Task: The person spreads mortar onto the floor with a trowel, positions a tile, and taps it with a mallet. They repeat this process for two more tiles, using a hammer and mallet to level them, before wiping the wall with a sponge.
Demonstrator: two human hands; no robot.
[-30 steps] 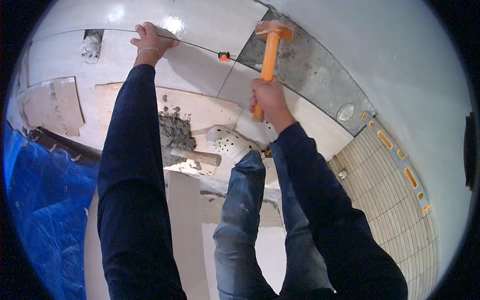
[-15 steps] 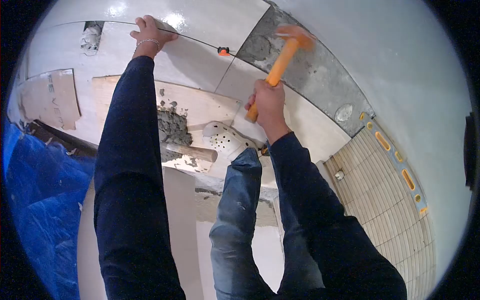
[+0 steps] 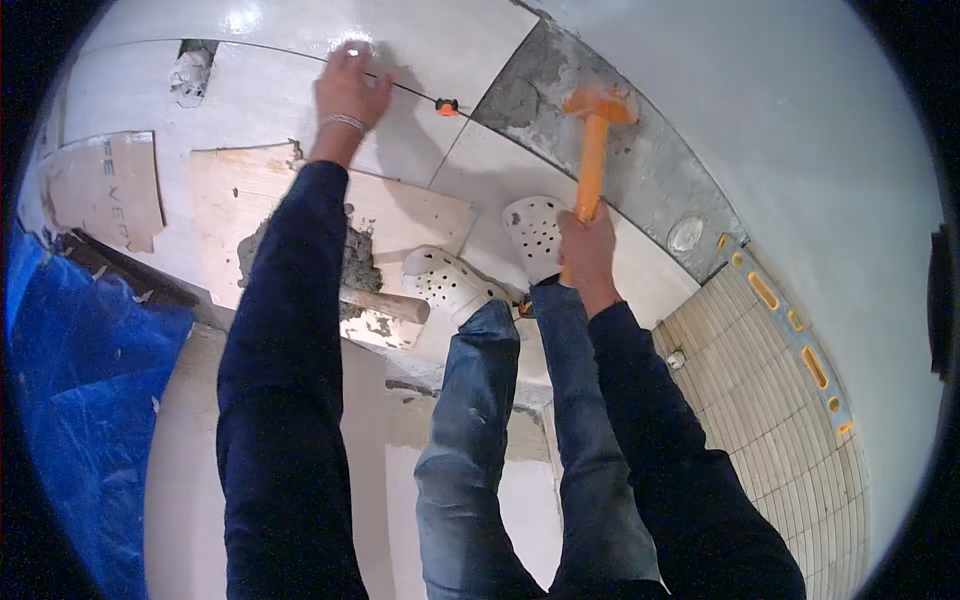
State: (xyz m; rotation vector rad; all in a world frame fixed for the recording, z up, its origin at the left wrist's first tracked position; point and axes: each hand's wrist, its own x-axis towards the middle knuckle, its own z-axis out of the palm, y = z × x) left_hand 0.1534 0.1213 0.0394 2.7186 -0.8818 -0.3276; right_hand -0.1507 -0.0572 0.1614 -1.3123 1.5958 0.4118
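My right hand (image 3: 590,248) is wrapped round the handle of an orange mallet (image 3: 592,165), its head out over the bare grey mortar strip (image 3: 530,85). My left hand (image 3: 352,95) lies with fingers apart on the seam beside the large glossy white tile (image 3: 430,40), holding nothing that I can see. A small black-and-orange tile clip (image 3: 447,106) sits in that seam to its right. Below my left hand, a wooden board (image 3: 235,185) carries wet grey mortar (image 3: 362,262) and a tool with a wooden handle (image 3: 385,304), its far end hidden by my sleeve.
My white clogs (image 3: 530,235) stand on the pale tiles between the hands. A torn cardboard piece (image 3: 105,190) and blue plastic sheeting (image 3: 90,400) are at left. A grey-and-yellow spirit level (image 3: 790,325) leans along the right wall, beside ribbed beige tiling (image 3: 760,400).
My left hand has slid right along the seam. The right hand with the mallet has shifted right and down, and my right clog now shows.
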